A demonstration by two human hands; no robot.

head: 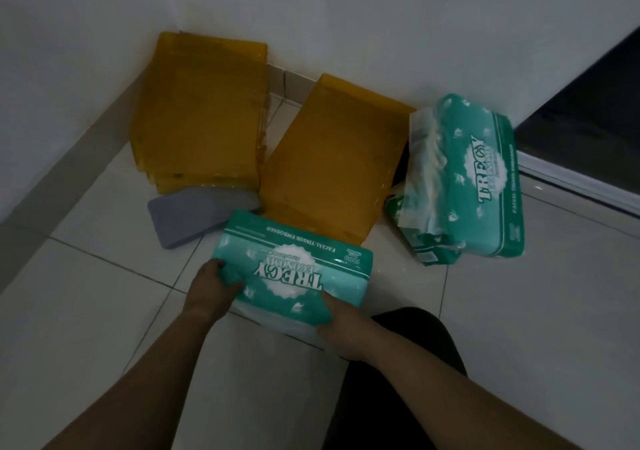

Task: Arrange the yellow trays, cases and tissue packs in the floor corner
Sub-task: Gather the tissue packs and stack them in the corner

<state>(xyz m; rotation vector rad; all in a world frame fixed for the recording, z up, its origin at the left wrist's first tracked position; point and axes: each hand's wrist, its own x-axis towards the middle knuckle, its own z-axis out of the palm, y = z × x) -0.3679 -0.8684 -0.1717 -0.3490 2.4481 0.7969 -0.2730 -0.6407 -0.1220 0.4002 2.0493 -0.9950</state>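
Bare forearms low in view, with a dark-clad knee (408, 363) beside the right one. Just ahead, left hand (211, 286) curled round the near left corner of a green tissue pack (298, 269), right hand (341, 318) clamped on its near right corner; both grips closed on the wrapper. Pack printed side up, lettering upside down to the camera, low over the white floor tiles (104, 311); resting or lifted, cannot tell.

Directly behind its far edge, and blocking the way to the wall, a single yellow tray (332, 158) tilted up toward the wall. Left of that, a stack of yellow trays (201, 113) pushed into the corner, with a narrow strip of tile between the two.

Flat on the floor, a grey case (194, 214), one end tucked under the front of the stack, just left of the held pack.

Off to the right, a second tissue pack (464, 175) leaning near the wall, with a crumpled pack (433, 252) underneath. Further right, a dark doorway (588, 110) with a pale sill.
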